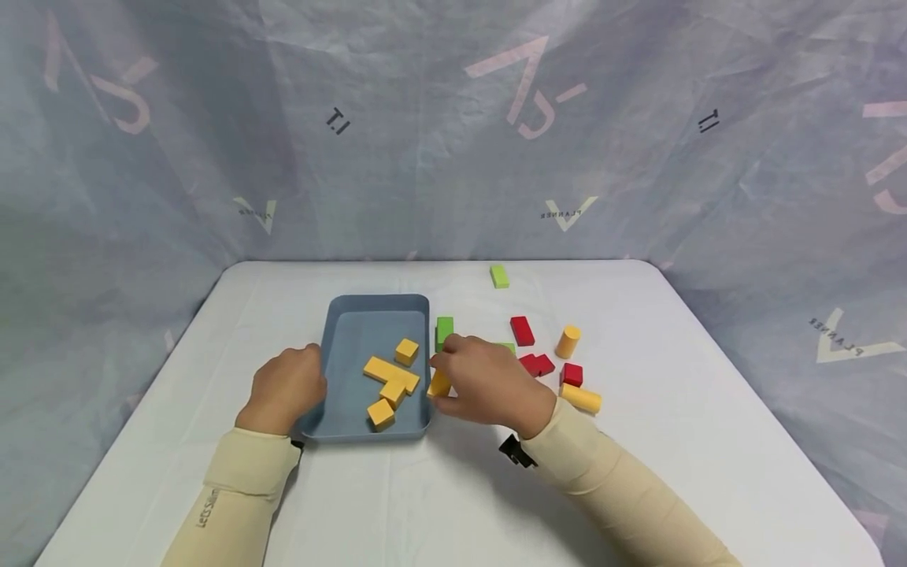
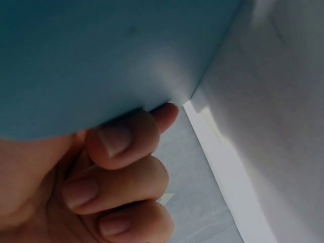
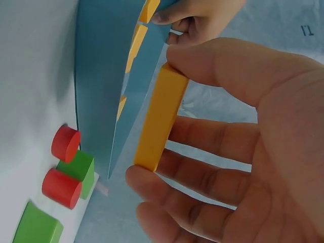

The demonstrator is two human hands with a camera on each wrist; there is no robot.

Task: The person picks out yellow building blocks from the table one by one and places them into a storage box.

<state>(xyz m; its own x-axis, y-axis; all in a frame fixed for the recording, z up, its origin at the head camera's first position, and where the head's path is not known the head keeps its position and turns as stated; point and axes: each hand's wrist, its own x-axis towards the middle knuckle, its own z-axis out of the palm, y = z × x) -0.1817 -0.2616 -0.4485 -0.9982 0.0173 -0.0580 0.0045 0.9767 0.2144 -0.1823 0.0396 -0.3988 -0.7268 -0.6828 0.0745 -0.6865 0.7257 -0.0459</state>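
Observation:
My left hand point(image 1: 285, 387) grips the left rim of a blue-grey tray point(image 1: 354, 339); in the left wrist view its fingers point(image 2: 126, 177) curl at the tray's edge. Several yellow wooden blocks lie in the tray, among them a long block point(image 1: 386, 372) and a cube point(image 1: 407, 351). My right hand point(image 1: 492, 383) holds a yellow rectangular block point(image 3: 161, 119) just over the tray's right rim. The right wrist view shows it pinched end to end between thumb and a fingertip. In the head view, the hand covers part of this block.
Right of the tray lie green blocks point(image 1: 444, 329), red blocks point(image 1: 522, 331), an upright yellow cylinder point(image 1: 568, 342) and a fallen one point(image 1: 581, 398). A light green block point(image 1: 499, 276) lies near the table's far edge. Red cylinders point(image 3: 62, 188) show beside the tray in the right wrist view.

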